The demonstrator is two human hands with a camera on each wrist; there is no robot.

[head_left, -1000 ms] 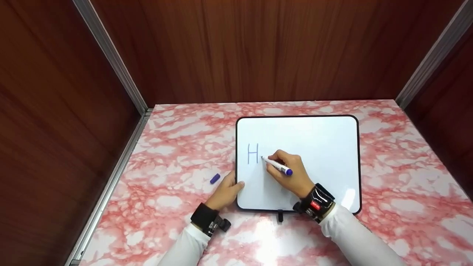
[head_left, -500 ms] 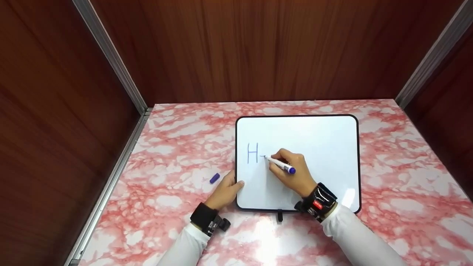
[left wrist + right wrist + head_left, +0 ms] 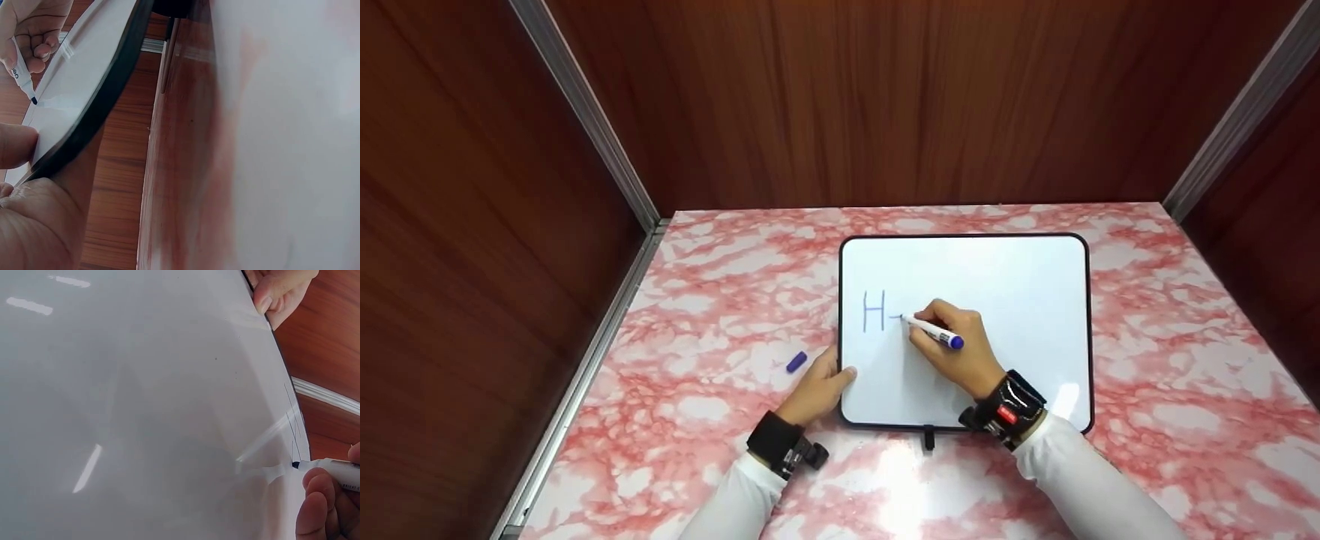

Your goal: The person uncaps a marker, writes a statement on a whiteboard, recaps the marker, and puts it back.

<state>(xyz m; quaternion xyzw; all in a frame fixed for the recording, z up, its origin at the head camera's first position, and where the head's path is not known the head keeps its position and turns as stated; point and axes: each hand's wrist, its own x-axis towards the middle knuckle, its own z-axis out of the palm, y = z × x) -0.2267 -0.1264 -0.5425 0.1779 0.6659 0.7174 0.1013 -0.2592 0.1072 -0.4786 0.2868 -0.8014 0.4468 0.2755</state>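
Observation:
A white marker (image 3: 934,331) with a blue end is pinched in my right hand (image 3: 960,349), its dark tip at the board's surface in the right wrist view. The whiteboard (image 3: 997,277) has a black frame and bears a blue letter H (image 3: 874,310) with a short horizontal stroke to its right. My left hand (image 3: 817,388) grips the board's left edge, thumb on the front face and the other fingers behind it, mostly hidden. In the left wrist view the marker (image 3: 23,79) points down at the white face.
A blue marker cap (image 3: 796,362) lies on the red-and-white marbled table (image 3: 720,315), left of the board. A small black tab (image 3: 928,437) sticks out at the board's lower edge. Brown wood-look panels (image 3: 855,105) enclose the back and sides.
My right hand has moved slightly right with the marker, and a short horizontal blue stroke has appeared beside the H. The left hand has stayed on the board's edge.

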